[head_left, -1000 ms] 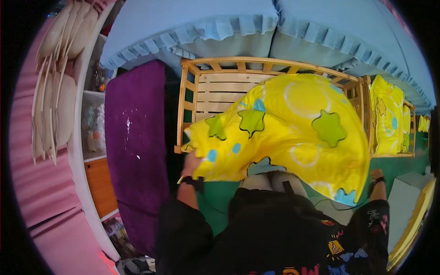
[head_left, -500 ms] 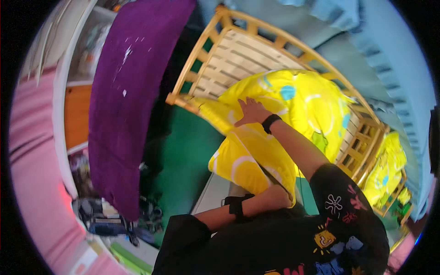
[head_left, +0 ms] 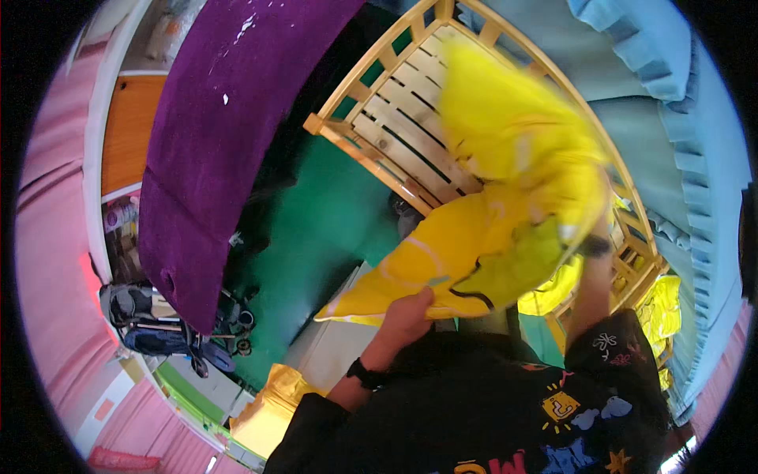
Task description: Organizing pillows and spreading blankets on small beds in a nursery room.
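A yellow quilt (head_left: 442,237) with pale rings and a green patch is bunched up in front of me, partly over a wooden slatted bed (head_left: 403,103). My left hand (head_left: 407,316) is closed on its near edge, thumb on top. On the other side, my right forearm (head_left: 591,296) reaches up against the quilt. The fingers of my right hand are hidden by the cloth and smeared by motion. The quilt's far part is raised over the slats and blurred. Dark bands circle both wrists.
A long purple cloth (head_left: 205,158) hangs at the left above the green floor (head_left: 308,213). Blue ruffled fabric (head_left: 632,134) lies along the far right. A folded stroller (head_left: 170,332) stands at lower left. More yellow bedding (head_left: 662,308) is on another bed at right.
The quilt has been lifted and pulled together off much of the slats. My right hand, spread flat on it before, has moved right; my left hand has come out from beneath to its edge.
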The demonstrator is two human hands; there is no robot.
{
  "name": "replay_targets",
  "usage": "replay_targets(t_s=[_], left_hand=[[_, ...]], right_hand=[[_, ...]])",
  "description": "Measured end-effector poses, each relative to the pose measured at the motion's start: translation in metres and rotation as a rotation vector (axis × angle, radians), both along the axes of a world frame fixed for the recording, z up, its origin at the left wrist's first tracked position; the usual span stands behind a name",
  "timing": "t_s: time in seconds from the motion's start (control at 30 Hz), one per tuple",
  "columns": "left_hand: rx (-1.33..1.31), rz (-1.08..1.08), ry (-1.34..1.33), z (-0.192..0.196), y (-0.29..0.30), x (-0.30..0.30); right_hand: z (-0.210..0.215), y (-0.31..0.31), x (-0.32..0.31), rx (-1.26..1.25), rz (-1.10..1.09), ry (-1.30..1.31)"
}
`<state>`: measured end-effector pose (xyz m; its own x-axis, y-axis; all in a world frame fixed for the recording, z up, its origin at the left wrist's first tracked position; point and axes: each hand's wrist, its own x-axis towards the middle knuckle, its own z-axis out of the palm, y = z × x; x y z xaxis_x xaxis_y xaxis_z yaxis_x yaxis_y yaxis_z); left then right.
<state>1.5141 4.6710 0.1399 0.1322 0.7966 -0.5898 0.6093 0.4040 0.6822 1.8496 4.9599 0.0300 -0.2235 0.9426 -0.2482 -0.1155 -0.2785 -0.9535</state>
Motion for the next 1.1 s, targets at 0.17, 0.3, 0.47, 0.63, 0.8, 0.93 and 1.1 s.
replay_targets(t_s=[0.17, 0.3, 0.47, 0.63, 0.8, 0.93, 1.1], left_hand=[[0.134, -0.020, -0.025, 0.019, 0.023, -0.004], [0.332, -0.271, 0.323, -0.004, 0.050, -0.007], [0.252, -0.217, 0.250, -0.036, 0.085, -0.034], [0.286, 0.004, 0.325, -0.008, 0.193, -0.090], [0.113, 0.252, 0.467, -0.119, 0.232, -0.222], [-0.059, 0.304, 0.714, -0.241, 0.294, -0.240], [0.253, -0.084, 1.170, -0.344, 0.320, -0.245]], right_hand=[[0.151, -0.081, 0.080, -0.002, -0.642, -0.142], [0.142, -0.156, 0.123, -0.084, -0.972, 0.075], [0.111, -0.156, 0.141, -0.183, -1.282, 0.196], [0.148, -0.061, 0.075, 0.045, -1.313, 0.186], [0.098, 0.125, -0.115, 0.117, -1.015, 0.124], [-0.084, 0.261, -0.216, 0.641, -0.637, -0.742], [-0.252, 0.337, -0.395, 0.254, -0.196, -0.491]])
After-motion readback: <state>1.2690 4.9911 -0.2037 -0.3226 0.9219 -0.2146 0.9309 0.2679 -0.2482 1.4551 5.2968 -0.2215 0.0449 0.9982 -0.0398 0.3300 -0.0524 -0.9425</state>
